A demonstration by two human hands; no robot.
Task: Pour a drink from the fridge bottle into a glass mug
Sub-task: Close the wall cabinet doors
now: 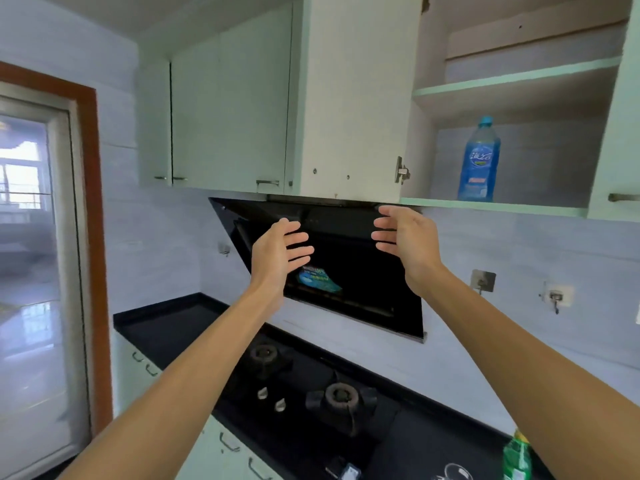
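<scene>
My left hand [280, 247] and right hand [405, 237] are spread wide, palms facing, holding nothing, both raised before the slanted black glass range hood [363, 299]. Taking the blue plastic bottle [479, 161] up right of the hood would, I judge, be the wrong pick. A dropping forearm could topple the green plastic bottle [516, 459], likely the drink, low right of the hood on the black worktop [166, 327] — long axis vertical, cap up.
</scene>
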